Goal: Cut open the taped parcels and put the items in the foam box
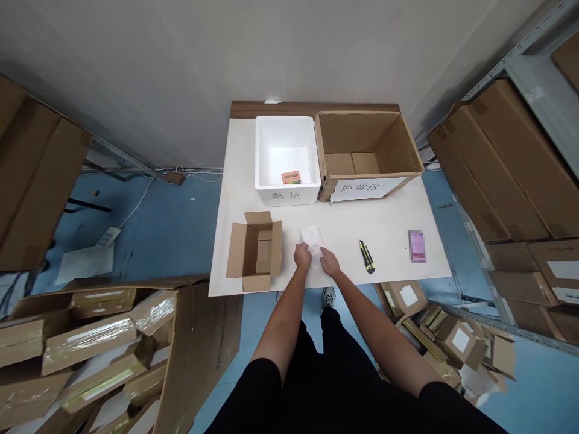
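Note:
Near the front edge of the white table [325, 220], a small white wrapped packet [312, 236] lies between my hands. My left hand [303, 255] grips its left side with the fingers curled in. On its lower right side, my right hand [330, 262] pinches the wrapping. What is inside the packet cannot be made out. To the left stands an open small cardboard box [238, 250], its flaps spread and nothing visible inside. A yellow and black utility knife [367, 257] lies to the right of my hands.
At the back stand a white foam box [271, 196] holding a small orange packet [291, 177], and a larger open cardboard box [325, 187] with a paper label. A blurred purple item [417, 246] lies at right. Cartons crowd the floor and shelves on both sides.

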Tool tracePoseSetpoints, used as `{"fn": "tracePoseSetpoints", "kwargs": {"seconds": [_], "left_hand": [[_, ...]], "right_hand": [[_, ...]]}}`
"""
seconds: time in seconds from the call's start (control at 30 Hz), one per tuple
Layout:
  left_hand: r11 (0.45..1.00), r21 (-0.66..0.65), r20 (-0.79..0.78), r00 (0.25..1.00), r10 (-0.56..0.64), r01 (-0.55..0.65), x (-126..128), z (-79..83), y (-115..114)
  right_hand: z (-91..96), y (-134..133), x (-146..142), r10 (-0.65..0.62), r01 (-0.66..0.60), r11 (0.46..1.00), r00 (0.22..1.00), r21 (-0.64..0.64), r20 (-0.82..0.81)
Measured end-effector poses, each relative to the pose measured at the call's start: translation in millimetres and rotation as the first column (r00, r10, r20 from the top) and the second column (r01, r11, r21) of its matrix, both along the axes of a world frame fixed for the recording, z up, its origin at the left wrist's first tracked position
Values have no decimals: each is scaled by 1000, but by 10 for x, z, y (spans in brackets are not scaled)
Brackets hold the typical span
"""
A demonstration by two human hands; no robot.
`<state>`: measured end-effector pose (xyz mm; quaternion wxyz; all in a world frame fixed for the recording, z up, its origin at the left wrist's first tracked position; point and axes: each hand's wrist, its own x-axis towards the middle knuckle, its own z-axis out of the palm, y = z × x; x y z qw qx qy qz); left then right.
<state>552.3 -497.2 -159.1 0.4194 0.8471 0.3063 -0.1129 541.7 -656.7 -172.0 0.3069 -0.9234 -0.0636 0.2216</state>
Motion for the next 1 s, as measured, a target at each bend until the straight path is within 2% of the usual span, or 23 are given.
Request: {"fn": "tracePoseSetpoints", "kwargs": {"seconds": [0.13,0.27,0.3,0.33,0.4,0.47,0.53,0.6,0.73,0.8,0.87,0.93,1.0], "left_hand": [[986,-19,4,986,166,-166,-105,-23,218],[948,83,-5,951,309,-308,-404,9,334],[952,106,26,958,287,-288,-473,17,326],[967,128,74,975,211,-219,-528,24,307],[985,171,133,990,-53,30,-585,25,262],[934,198,76,945,-317,298,-584,14,236],[863,207,-48,886,-461,461,-560,-6,243],[823,222,-147,853,-501,522,-549,-27,276],[826,262,-194,866,-462,499,-605,-56,392],[818,267,-183,860,-477,510,-646,-64,464],[800,267,-188,843,-504,537,-676,-70,528],[795,261,-214,836,-506,548,-691,-78,569],[802,254,-230,839,-493,541,-696,-92,579]], "right_hand": [[10,76,-31,-47,51,997,997,-63,60],[28,380,38,-85,102,984,990,-148,115],[36,467,69,-108,126,977,987,-170,116],[49,549,104,-131,151,970,985,-192,114],[84,684,178,-164,183,954,981,-236,100],[134,759,257,-158,170,953,985,-251,70],[192,747,343,-149,154,961,988,-231,37],[247,620,434,-172,170,969,985,-178,6],[326,31,573,-218,216,975,976,-53,-27],[345,-293,580,-205,206,977,979,-51,14],[345,-497,538,-213,217,974,976,-69,53],[325,-518,462,-217,227,970,971,-87,104],[285,-374,369,-171,185,976,977,-114,129]]}}
